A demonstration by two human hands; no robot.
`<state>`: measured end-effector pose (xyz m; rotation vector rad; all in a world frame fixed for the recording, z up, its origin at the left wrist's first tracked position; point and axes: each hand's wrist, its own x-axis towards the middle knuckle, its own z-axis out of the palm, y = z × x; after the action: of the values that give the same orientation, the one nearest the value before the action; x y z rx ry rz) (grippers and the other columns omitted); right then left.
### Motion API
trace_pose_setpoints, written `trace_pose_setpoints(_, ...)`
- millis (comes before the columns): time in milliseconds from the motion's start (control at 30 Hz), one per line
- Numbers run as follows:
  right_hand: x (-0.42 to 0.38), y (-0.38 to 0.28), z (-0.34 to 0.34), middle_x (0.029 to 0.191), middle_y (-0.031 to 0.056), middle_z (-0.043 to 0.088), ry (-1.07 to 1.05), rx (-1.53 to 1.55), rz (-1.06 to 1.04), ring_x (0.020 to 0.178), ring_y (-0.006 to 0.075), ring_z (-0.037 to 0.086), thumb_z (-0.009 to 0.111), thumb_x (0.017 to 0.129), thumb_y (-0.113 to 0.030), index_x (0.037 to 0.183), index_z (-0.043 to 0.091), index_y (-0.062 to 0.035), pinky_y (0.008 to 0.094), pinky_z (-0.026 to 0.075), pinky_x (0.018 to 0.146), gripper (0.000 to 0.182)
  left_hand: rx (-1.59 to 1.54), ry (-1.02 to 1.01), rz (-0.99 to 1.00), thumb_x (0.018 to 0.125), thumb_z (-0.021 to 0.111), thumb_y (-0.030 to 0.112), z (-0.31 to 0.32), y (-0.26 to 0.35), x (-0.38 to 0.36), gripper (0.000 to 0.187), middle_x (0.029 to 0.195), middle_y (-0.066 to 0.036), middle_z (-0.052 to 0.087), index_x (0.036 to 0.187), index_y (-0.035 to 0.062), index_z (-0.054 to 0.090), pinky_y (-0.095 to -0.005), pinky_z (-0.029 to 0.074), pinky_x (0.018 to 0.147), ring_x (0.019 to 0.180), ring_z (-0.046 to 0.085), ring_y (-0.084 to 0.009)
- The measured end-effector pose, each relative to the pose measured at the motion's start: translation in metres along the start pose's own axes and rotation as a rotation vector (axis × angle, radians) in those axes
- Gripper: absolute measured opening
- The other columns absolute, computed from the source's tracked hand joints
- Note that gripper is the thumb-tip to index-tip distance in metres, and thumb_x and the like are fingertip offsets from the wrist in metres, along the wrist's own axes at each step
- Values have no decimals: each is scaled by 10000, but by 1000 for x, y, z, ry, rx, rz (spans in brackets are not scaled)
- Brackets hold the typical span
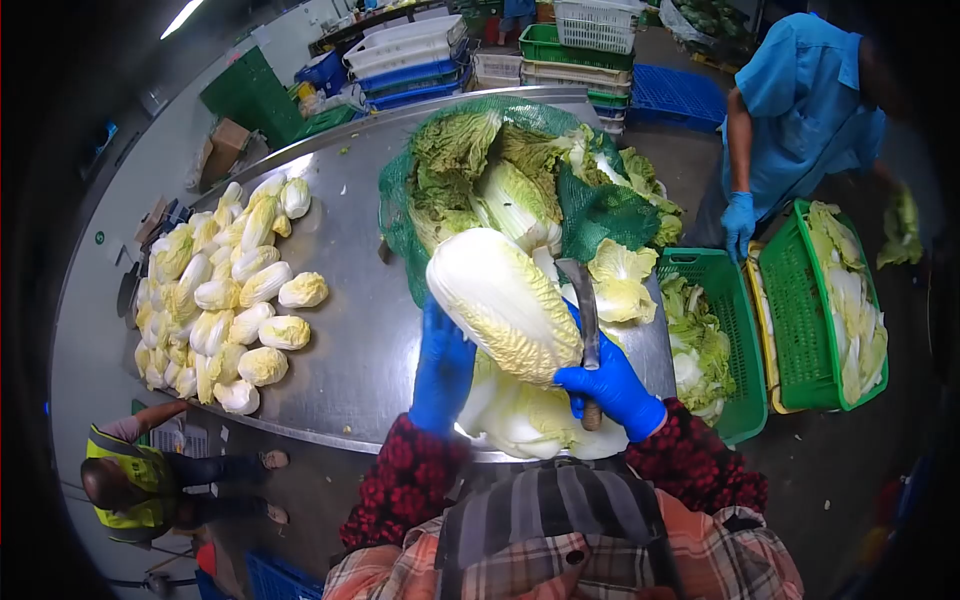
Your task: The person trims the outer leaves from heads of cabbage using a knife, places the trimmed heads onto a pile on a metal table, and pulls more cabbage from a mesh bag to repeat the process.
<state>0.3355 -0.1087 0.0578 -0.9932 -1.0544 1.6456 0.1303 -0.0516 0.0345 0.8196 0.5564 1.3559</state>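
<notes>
A large, pale napa cabbage (505,300) is held up over the steel table, its white base toward the upper left. My left hand (443,365), in a blue glove, is at the cabbage's lower left side, its fingertips partly hidden behind it. Wrapped round the wooden handle of a curved knife (588,320) is my gloved right hand (612,388), which also touches the cabbage's leafy end. Behind the cabbage, a green mesh bag (400,215) holds leafy cabbages (515,200). Loose pale leaves (510,410) lie beneath my hands.
Many trimmed cabbages (235,290) are piled on the table's left (345,390). Green crates (745,400) with leaves stand at the right, beside a person in blue (800,110). Another person in a yellow vest (140,485) stands lower left. Stacked crates (405,50) are beyond the table.
</notes>
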Motion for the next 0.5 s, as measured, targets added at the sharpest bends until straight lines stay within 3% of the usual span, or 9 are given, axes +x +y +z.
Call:
trace_pose_setpoints(33, -2, -4, -2, 991, 71, 595, -67, 124, 116, 545, 97, 542, 718, 754, -176, 1411, 228, -117, 210, 425, 418, 822, -102, -60, -77, 836, 559, 450, -11, -4, -2, 724, 1395, -102, 340, 1380, 75, 265, -436, 248, 1074, 1278, 334, -274)
trace_pose_setpoints(67, 0, -3, 0, 849, 53, 596, -47, 97, 124, 503, 79, 509, 712, 761, -171, 1373, 324, -99, 217, 431, 430, 728, -206, -125, -148, 830, 574, 437, -19, -7, -4, 727, 1394, -103, 341, 1379, 74, 266, -439, 250, 1074, 1278, 333, -276)
trace_pose_setpoints(100, 3, 0, 2, 815, 47, 587, 37, 32, 91, 501, 76, 508, 706, 768, -175, 1339, 371, -90, 217, 429, 427, 668, -308, -191, -222, 824, 588, 424, -23, -9, -4, 730, 1392, -105, 343, 1378, 73, 268, -442, 252, 1073, 1278, 333, -278)
trace_pose_setpoints(167, 6, 10, 6, 747, 35, 570, 211, -88, 37, 499, 71, 505, 695, 783, -182, 1272, 464, -73, 218, 424, 421, 553, -272, -26, -203, 804, 628, 377, -20, -16, -2, 744, 1371, -111, 364, 1370, 59, 265, -431, 272, 1066, 1268, 344, -275)
trace_pose_setpoints(200, 6, 10, 7, 677, 34, 557, 299, -187, -7, 485, 86, 517, 664, 812, -155, 1076, 547, -16, 220, 437, 413, 321, -254, -5, -196, 805, 630, 356, -17, -17, -1, 741, 1359, -116, 370, 1368, 50, 257, -420, 278, 1064, 1264, 348, -272)
trace_pose_setpoints(267, 4, 17, -2, 685, 28, 564, 277, -240, 8, 485, 73, 505, 668, 811, -161, 1008, 560, -17, 215, 426, 409, 266, -218, 32, -169, 824, 604, 304, -16, -26, -3, 692, 1337, -128, 385, 1359, 33, 258, -406, 293, 1057, 1251, 364, -265)
trace_pose_setpoints(400, -1, 26, -14, 664, 16, 558, 293, -238, -6, 466, 54, 475, 676, 807, -175, 928, 574, -33, 213, 400, 395, 213, -247, 75, -211, 861, 565, 352, -16, -37, -8, 662, 1346, -131, 383, 1358, 31, 267, -415, 301, 1053, 1244, 378, -265)
trace_pose_setpoints(433, -6, 15, -13, 711, 14, 569, 290, -464, -131, 506, 42, 482, 692, 794, -185, 1012, 581, -43, 202, 409, 435, 282, -272, 102, -233, 866, 558, 379, -15, -39, -9, 661, 1355, -124, 381, 1362, 46, 275, -421, 304, 1053, 1246, 380, -263)
trace_pose_setpoints(500, -8, 13, -5, 814, 14, 596, 364, -513, -325, 595, 34, 516, 705, 783, -191, 1130, 563, -57, 187, 438, 512, 399, -304, 137, -238, 874, 546, 406, -10, -41, -6, 656, 1365, -116, 378, 1365, 60, 282, -423, 310, 1052, 1246, 386, -259)
